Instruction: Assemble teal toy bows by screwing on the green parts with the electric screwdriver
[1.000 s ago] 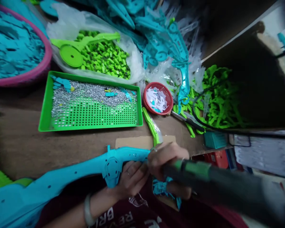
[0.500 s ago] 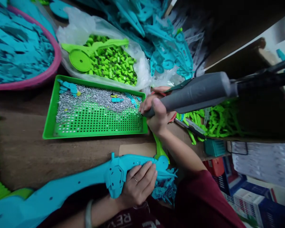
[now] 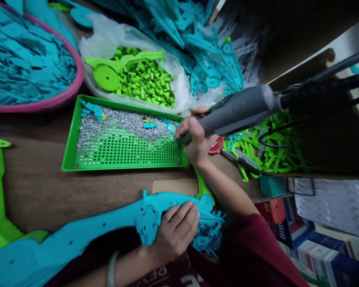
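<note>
My left hand (image 3: 176, 231) is closed around the right part of a long blue plastic toy shell (image 3: 110, 217), which stretches to the lower left corner. In my right hand (image 3: 196, 137) is a grey electric screwdriver (image 3: 239, 109), its cable running off to the right. The tool's front end points at the right end of a green perforated tray (image 3: 125, 164); its tip is hidden by the fingers. Silver screws (image 3: 124, 121) lie heaped along the tray's far side, with a few small blue and yellow pieces (image 3: 150, 125) among them.
Behind the tray lies a plastic bag (image 3: 104, 32) of small green-and-black cylinders (image 3: 149, 79). A pink basin (image 3: 80, 69) of blue parts stands at the left. Blue shells (image 3: 212, 59) pile up at the back. Red-handled scissors (image 3: 217, 145) and green parts (image 3: 275, 147) lie to the right.
The view has shifted slightly, so the tray and basin sit a little further right. The screwdriver's rear end and cable have swung slightly left. Both hands keep their hold.
</note>
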The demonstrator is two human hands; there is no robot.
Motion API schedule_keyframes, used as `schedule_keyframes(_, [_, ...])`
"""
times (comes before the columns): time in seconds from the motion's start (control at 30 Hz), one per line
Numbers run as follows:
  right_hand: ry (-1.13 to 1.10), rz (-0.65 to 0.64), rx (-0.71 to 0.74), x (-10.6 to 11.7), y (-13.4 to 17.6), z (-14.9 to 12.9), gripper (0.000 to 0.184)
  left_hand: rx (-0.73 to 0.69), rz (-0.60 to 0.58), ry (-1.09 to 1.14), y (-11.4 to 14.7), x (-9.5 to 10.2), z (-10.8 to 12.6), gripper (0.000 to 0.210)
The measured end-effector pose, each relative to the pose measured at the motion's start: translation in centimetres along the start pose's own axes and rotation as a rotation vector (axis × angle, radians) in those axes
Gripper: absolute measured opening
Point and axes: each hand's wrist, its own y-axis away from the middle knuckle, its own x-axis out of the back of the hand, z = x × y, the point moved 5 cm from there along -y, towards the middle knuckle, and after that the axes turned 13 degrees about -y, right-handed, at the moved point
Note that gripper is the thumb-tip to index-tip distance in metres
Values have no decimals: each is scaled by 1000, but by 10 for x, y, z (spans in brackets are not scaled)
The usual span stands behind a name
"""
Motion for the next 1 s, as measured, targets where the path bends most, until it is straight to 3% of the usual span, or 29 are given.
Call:
schedule_keyframes(0.13, [-28, 31, 43, -7, -2, -26, 29, 77, -172, 197, -26, 45, -21, 31])
schedule_keyframes(0.23, [-55, 9, 65, -20, -1, -51, 28, 306, -164, 98, -61, 77, -73, 30])
schedule_keyframes(0.3, [-98, -32, 52, -31, 1, -61, 30, 310, -152, -49, -87, 85, -107, 35])
schedule_keyframes(0.4, [-166, -90, 50, -43, 4, -69, 35, 138, -206, -65, -119, 70, -144, 27])
schedule_keyframes(0.53, [-166, -61, 82, -40, -1, -67, 39, -17, -366, -257, -130, 37, -171, 30])
schedule_keyframes(0.6, [-180, -1, 87, -32, -4, -65, 35, -127, -385, -376, -127, 24, -173, 32])
schedule_keyframes(0.7, [-164, 109, 89, -17, -5, -62, 31, -374, -485, -265, -114, 7, -164, 34])
schedule_keyframes(0.83, [-121, 158, 66, -5, 0, -62, 32, -499, -632, -189, -98, 8, -166, 50])
schedule_keyframes(1.0, [-157, 60, 55, -7, 3, -54, 29, -456, -602, -388, -96, 27, -182, 64])
